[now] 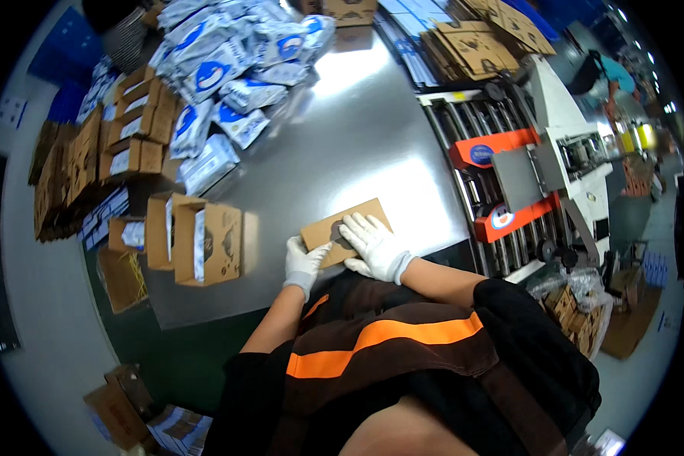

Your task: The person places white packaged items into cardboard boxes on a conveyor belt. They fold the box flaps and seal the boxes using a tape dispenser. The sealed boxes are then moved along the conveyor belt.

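Observation:
A small brown cardboard box (366, 211) lies on the steel table in front of me, at the table's near edge. At its left end, my left hand (302, 262) in a white glove grips the side, thumb reaching over the top. My right hand (374, 247), also gloved in white, lies flat across the box with its fingers stretched out. The fingers partly cover a dark round print on the cardboard. What the box holds cannot be seen.
White-and-blue pouches (228, 68) are heaped at the far left of the steel table (334, 137). Open upright cartons (222, 243) stand on the left. To the right is a roller conveyor machine (501, 182) with orange guards; flattened cartons (471, 49) lie behind it.

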The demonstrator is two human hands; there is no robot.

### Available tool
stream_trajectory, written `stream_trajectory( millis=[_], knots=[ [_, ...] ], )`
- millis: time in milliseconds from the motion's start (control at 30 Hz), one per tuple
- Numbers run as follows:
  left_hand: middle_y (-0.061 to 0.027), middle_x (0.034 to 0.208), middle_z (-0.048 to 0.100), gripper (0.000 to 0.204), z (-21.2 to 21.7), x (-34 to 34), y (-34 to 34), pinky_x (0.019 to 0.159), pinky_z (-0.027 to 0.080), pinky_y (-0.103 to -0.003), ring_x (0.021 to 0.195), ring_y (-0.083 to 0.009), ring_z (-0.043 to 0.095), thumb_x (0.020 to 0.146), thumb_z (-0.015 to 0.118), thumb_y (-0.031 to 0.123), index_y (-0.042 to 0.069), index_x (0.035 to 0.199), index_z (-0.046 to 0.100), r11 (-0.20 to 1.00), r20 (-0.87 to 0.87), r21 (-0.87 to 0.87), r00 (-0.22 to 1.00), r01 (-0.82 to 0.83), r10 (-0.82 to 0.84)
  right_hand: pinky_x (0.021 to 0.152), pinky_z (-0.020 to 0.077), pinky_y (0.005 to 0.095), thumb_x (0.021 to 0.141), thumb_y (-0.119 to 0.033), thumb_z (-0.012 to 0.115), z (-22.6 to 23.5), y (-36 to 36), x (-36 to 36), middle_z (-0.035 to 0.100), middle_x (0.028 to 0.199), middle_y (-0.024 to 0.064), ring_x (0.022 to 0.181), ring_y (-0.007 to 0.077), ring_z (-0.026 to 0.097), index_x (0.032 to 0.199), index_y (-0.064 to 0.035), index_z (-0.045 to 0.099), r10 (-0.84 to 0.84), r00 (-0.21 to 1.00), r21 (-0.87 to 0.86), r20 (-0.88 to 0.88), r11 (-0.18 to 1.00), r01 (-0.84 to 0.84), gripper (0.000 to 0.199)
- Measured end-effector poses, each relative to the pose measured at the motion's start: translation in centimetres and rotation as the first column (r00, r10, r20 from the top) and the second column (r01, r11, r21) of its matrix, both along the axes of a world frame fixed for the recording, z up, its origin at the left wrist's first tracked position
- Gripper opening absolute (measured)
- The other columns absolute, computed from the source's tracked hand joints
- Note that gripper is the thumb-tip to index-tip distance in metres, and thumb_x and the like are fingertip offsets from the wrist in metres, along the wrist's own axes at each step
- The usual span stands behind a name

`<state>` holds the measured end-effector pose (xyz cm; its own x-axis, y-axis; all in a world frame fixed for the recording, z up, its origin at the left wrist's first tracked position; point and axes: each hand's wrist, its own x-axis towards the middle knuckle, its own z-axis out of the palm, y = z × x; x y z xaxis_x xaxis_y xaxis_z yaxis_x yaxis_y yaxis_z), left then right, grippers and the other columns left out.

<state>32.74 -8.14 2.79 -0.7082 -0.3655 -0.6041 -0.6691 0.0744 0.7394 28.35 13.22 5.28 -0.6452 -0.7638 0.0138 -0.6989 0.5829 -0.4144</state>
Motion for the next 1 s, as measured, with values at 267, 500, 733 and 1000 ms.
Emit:
stream_trajectory(
  millis=[267,500,733,1000],
  knots=[
    [-0.0217,0.109,0.066,0.065,-0.9,-9.4,20.3,0.058,0.062,-0.036,0.075,-0.0249,0.071,0.089,0.077,0.007,-0.003,0.139,0.036,0.835,-0.001,0.472,0.948,0.282,-0.319,0.121,0.0288,0.052,0.095,-0.025,0.061,-3.9,20.3,-4.4,0.052,0.151,0.0189,0.144,0.038,0.044,0.139,-0.0057,0.058,-0.549,0.816,-0.068,-0.178,0.835,0.547,0.049],
    [-0.0233,0.138,0.057,0.071,-2.4,-13.7,23.0,0.106,0.044,-0.046,0.127,-0.0315,0.055,0.093,0.071,0.022,-0.003,0.151,0.038,0.576,-0.29,0.346,0.668,0.741,-0.685,0.109,0.0468,0.0434,0.095,-0.009,0.061,-2.1,25.6,-9.2,0.068,0.127,0.0192,0.125,0.0359,0.062,0.122,-0.0024,0.068,-0.716,0.696,-0.374,0.049,0.633,0.678,0.029],
    [-0.0223,0.147,0.05,0.071,6.5,-4.9,-10.6,0.117,0.038,-0.048,0.139,-0.0405,0.046,0.078,0.08,0.016,0.001,0.143,0.054,0.315,-0.234,-0.92,0.971,-0.234,0.04,0.096,0.052,0.0289,0.105,-0.011,0.056,-5.3,19.7,-1.5,0.074,0.114,0.0079,0.106,0.0121,0.067,0.123,0.0015,0.07,-0.527,0.45,-0.219,0.721,0.443,0.869,0.026],
    [-0.0204,0.108,0.073,0.029,5.5,1.9,-10.7,0.092,0.052,-0.048,0.103,-0.0393,0.068,0.094,0.067,0.029,0.011,0.116,0.072,0.597,0.014,-0.778,0.956,0.195,-0.294,0.106,0.0481,0.036,0.1,-0.034,0.066,3.3,4.3,-5.5,0.062,0.137,0.0244,0.126,0.031,0.062,0.141,-0.0015,0.058,-0.274,0.742,-0.11,0.612,0.899,0.423,0.054]
  ],
)
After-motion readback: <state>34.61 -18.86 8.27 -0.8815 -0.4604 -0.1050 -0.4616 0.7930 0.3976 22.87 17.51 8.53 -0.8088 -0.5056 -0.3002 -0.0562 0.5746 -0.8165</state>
